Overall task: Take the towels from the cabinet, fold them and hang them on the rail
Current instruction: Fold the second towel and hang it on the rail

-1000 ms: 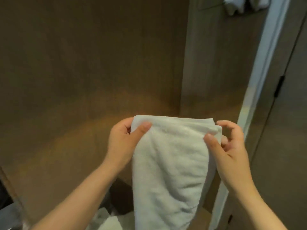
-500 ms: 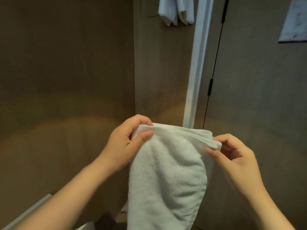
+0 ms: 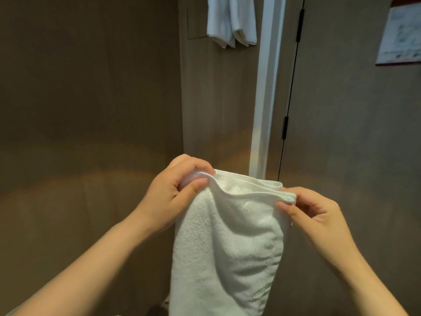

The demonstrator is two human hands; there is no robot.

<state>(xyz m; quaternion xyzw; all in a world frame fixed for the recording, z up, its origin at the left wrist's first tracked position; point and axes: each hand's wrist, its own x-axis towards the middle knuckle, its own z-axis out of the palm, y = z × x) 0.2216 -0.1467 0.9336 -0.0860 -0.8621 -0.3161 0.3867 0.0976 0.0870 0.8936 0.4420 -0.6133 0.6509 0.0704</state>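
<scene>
The left hand [image 3: 175, 192] and right hand [image 3: 312, 215] each pinch a top corner of the white towel [image 3: 227, 247], which hangs folded between them at chest height, so folding looks nearly done and lifting it toward the hung towels [image 3: 231, 21] comes next.

Overall level: dim; a warm brown cast is noted throughout.
Light source: not seen; a faint warm arc is observed across the wall [image 3: 91, 179] at mid-height.
Brightest areas: the towel [image 3: 227, 247] and the white door frame [image 3: 264, 99].
Shadows: soft shading is seen in the towel's folds; the upper wall is darkened.
Sharpness: mild softness is recorded; the poster [image 3: 401, 30] is left unreadable.
Distortion: verticals are bowed toward the edges.
</scene>
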